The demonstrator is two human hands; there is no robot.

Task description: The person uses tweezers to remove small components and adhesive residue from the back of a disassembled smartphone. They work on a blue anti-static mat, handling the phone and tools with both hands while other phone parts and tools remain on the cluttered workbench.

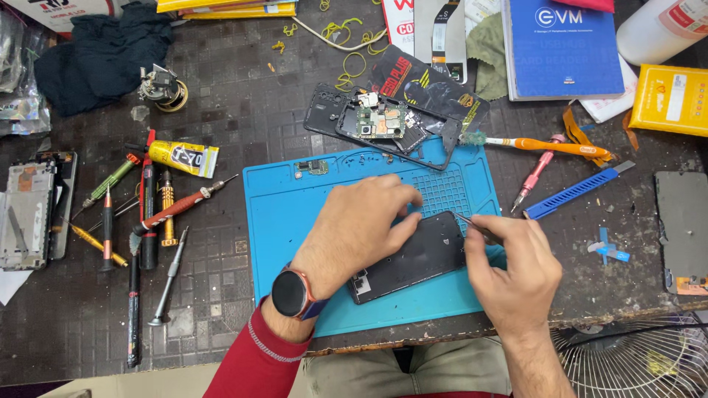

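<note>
Count on desk (221,88): one blue work mat (295,221); one dark phone body (413,254) lying flat on the mat's near right part; one stripped phone frame with a green circuit board (380,121) at the mat's far edge; one small loose board (313,167) on the mat's far left corner. Left of the mat: roughly eight screwdrivers and probes (147,214), one yellow glue tube (184,157). Right of the mat: one orange toothbrush (549,146), one pink driver (532,179), one blue pry bar (571,193). Left hand (354,228): fingers half curled, pressing down on the phone body's left and far edge; watch on the wrist. Right hand (512,269): closed narrow, pinching a thin metal tool (466,219) whose tip meets the phone body's far right corner.
</note>
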